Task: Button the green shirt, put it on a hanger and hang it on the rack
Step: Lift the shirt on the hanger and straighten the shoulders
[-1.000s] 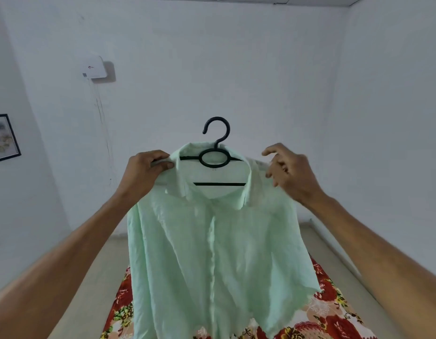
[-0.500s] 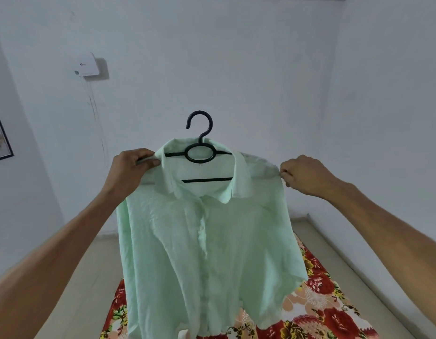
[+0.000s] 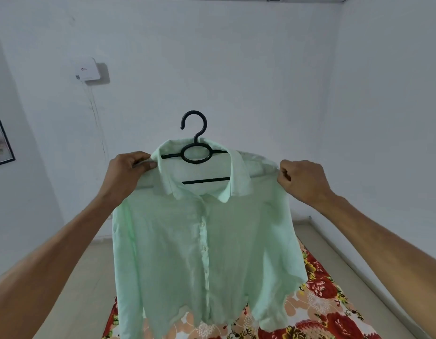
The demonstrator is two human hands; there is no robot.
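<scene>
1. Shirt (image 3: 163,241): pale green, held up in the air before a white wall, front toward the camera, hanging down from a hanger.
2. Hanger (image 3: 196,143): black, set inside the shirt's neck. Hook upright above the collar and caught on nothing. Loop and lower bar showing in the neck opening, arms hidden under the shoulders.
3. Left grip (image 3: 125,172): curled on the shirt's shoulder just beside the collar, thumb and fingers pinching the cloth. Cannot tell whether the hanger's arm lies inside the pinch.
4. Right grip (image 3: 305,179): curled tight on the outer end of the other shoulder, pinching the cloth there, well apart from the collar.
5. Collar (image 3: 236,179): folded down, both points lying either side of the button row.
6. Button row (image 3: 203,241): closed down the middle of the front, small pale buttons showing. Lowest stretch too blurred to judge.
7. Sleeves: hanging loose down both sides of the body.
8. Bed (image 3: 322,302): below and behind the shirt's hem, covered in a sheet of red and peach flowers.
9. Floor (image 3: 77,277): pale, on both sides of the bed.
10. Box (image 3: 87,69): white, high on the wall to the left, thin cables running down from it.
11. Picture (image 3: 1,143): dark-framed, on the side wall at the far left.
</scene>
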